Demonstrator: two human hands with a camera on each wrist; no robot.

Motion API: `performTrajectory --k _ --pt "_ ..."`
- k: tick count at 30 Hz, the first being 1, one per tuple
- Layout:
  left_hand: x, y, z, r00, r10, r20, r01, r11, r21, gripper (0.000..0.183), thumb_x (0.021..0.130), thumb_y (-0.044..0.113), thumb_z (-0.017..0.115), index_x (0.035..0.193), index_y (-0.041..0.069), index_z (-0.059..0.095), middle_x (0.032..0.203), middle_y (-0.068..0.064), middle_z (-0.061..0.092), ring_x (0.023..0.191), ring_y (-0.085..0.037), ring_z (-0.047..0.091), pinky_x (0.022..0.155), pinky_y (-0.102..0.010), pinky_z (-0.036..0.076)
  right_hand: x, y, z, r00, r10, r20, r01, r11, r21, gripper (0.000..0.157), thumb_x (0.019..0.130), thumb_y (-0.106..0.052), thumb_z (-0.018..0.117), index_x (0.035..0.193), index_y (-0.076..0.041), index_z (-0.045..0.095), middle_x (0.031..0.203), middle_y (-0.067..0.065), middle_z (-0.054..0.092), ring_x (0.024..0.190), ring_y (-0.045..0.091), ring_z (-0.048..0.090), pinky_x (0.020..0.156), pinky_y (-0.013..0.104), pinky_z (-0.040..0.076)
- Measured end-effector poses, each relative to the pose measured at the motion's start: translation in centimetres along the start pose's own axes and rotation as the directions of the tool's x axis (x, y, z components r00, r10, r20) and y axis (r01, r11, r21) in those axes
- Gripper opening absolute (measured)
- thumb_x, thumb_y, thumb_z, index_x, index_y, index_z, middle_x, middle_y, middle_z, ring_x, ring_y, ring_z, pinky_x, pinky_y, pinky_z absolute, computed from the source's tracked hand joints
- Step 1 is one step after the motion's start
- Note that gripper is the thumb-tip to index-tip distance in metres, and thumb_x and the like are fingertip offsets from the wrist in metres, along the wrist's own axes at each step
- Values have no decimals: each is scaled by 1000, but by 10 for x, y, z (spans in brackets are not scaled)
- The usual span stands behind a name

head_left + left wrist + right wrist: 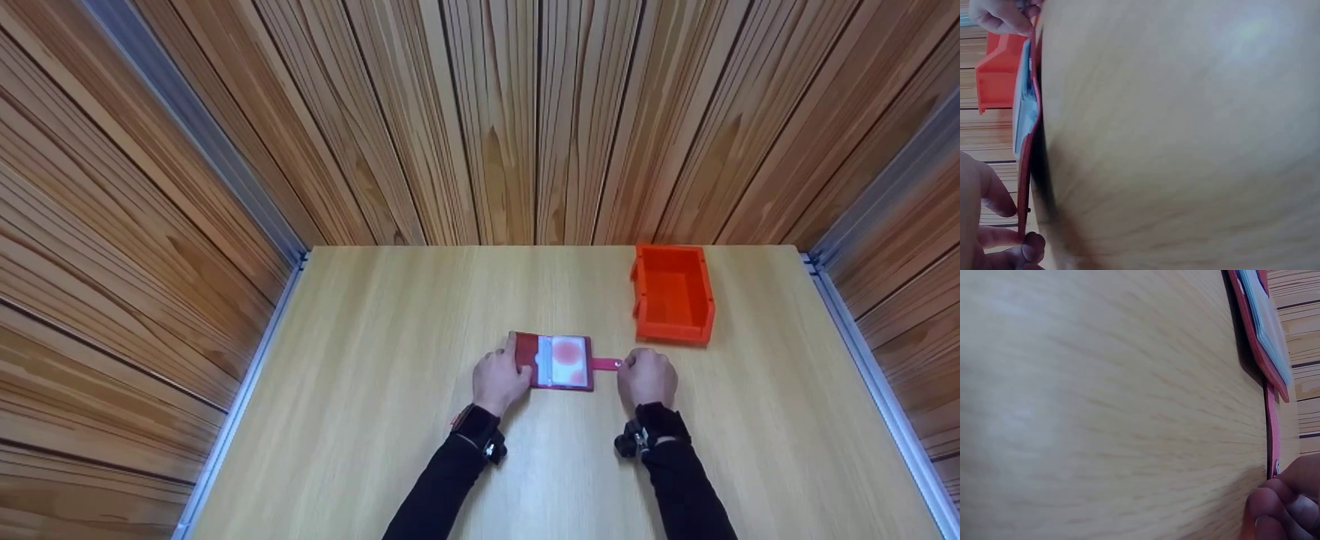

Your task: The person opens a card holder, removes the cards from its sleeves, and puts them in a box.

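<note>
A red card holder (527,349) lies spread open on the table, its clear plastic sleeves (568,361) facing up. My left hand (500,381) pinches the left cover, thumb on one side and fingertips below its edge in the left wrist view. From the holder's right side a narrow pink-red strap (604,364) with a metal snap (1277,466) sticks out. The strap's end is pinched between the thumb and curled fingers of my right hand (649,377). Seen edge-on in the left wrist view, the card holder (1026,174) stands slightly off the tabletop along its left part.
Behind my right hand, an orange plastic bin (673,330) stands near the back edge of the light wooden table (390,315). Wood-panelled walls (495,135) with metal corner rails enclose the back and both sides.
</note>
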State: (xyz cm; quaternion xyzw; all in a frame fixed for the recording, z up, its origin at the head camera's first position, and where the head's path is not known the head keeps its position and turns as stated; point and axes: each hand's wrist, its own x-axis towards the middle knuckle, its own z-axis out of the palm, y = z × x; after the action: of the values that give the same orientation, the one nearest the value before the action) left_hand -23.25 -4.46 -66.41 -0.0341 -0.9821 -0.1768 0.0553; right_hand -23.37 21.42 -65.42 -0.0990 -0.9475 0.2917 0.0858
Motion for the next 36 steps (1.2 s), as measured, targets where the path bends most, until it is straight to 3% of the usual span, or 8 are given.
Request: performTrajectory --k 5,10,17,20,24,27,30,36 --pt "-4 -3 5 998 47 -41 -43 995 85 64 89 33 66 144 3 57 90 -12 73 75 -27 69 66 -39 57 0 2 2 1000 -9 -23 9 1000 5 20 85 -2 63 66 -7 70 71 14 71 69 37 66 63 48 46" --pt "-5 -3 6 996 72 -58 -67 993 97 64 86 31 67 143 2 58 88 -12 72 73 -28 70 65 -39 56 -1 3 1 999 -19 -30 19 1000 -4 22 83 -2 62 62 -9 67 68 12 69 68 36 65 59 44 43" --pt "-4 -3 7 996 69 -51 -64 993 99 66 86 32 67 144 3 58 88 -12 72 71 -27 69 64 -40 55 -3 2 1 999 -18 -43 18 1000 -5 15 85 -6 67 72 -5 74 77 17 74 74 40 69 67 52 50" --pt "-3 -3 7 996 66 -55 -61 994 94 65 85 31 68 143 2 58 87 -12 71 70 -27 68 62 -40 55 -7 1 6 996 -49 -76 48 999 -25 12 89 -6 69 80 -1 74 78 18 73 74 39 69 68 53 51" --pt "-4 -3 6 997 60 -42 -56 993 104 65 86 31 68 144 3 58 87 -11 71 68 -25 66 61 -39 54 -13 -1 12 979 -164 -122 161 986 -39 20 93 -2 69 112 0 76 93 20 71 83 39 67 72 50 54" --pt "-4 -3 6 998 55 -30 -51 992 115 65 87 32 67 145 3 57 88 -11 72 69 -25 67 61 -39 54 -13 -7 16 958 -279 -70 279 960 -23 39 96 -3 69 135 -7 69 102 16 62 88 33 61 72 43 52" --pt "-4 -3 4 998 51 -24 -48 991 125 66 88 33 67 146 4 56 90 -11 72 71 -25 67 62 -39 55 -10 -14 16 932 -355 71 356 934 4 45 99 -14 68 144 -11 62 102 10 52 85 26 51 70 36 43" --pt "-6 -4 5 998 55 -8 -53 986 155 67 88 34 65 147 4 55 91 -10 72 71 -24 66 62 -37 54 -5 -16 12 882 -340 325 358 934 7 71 95 -43 72 155 -14 48 102 8 44 83 21 42 70 33 31"
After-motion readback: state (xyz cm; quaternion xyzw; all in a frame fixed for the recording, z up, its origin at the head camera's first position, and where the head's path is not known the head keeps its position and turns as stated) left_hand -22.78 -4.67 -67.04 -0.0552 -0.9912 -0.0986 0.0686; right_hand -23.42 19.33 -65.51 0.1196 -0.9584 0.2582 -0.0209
